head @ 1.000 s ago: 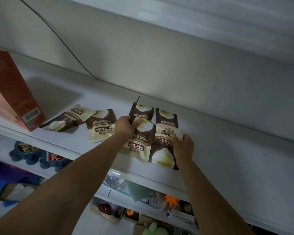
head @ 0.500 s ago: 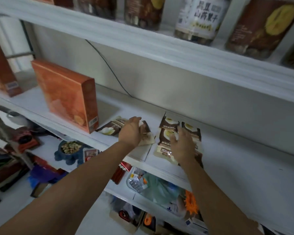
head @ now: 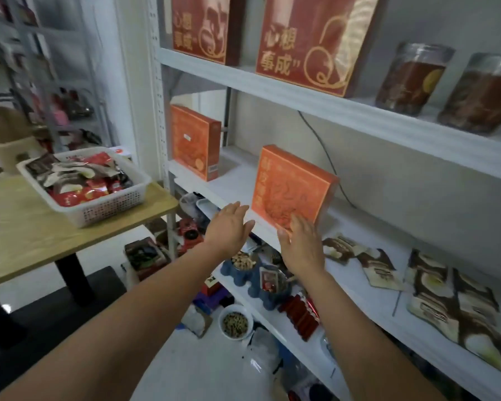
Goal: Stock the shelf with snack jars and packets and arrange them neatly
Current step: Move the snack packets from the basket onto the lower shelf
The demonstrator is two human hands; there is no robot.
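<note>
Left hand: the left hand (head: 229,227) was held out at the front edge of the white metal middle shelf (head: 240,180); its fingers (head: 237,209) were straight and slightly spread, with nothing in them.
Right hand: the right hand (head: 300,244) was raised just beside the left, palm turned inward; its fingers (head: 297,224) were straight and empty, overlapping the lower front corner of the nearer orange cardboard box (head: 292,186); whether they touched it could not be told.
Shelf packets: two brown-and-cream foil snack packets (head: 359,259) lay flat and askew on the middle shelf, just right of the right hand; a larger overlapping group of the same packets (head: 451,308) lay further right, near the front edge.
Orange boxes: the nearer one stood upright on the middle shelf; a second orange cardboard box (head: 194,143) stood upright at the shelf's left end, well apart from it.
Upper shelf: two dark red boxes with gold lettering (head: 307,39) stood at the left; two clear plastic jars with brown labels (head: 411,79) stood to their right.
Table: a white perforated plastic basket (head: 107,209) sat on the light wooden table (head: 26,241), left of the shelf; it was heaped with red and brown snack packets (head: 81,180).
Lower shelf: a blue compartment tray of nuts (head: 243,267) sat below the hands.
</note>
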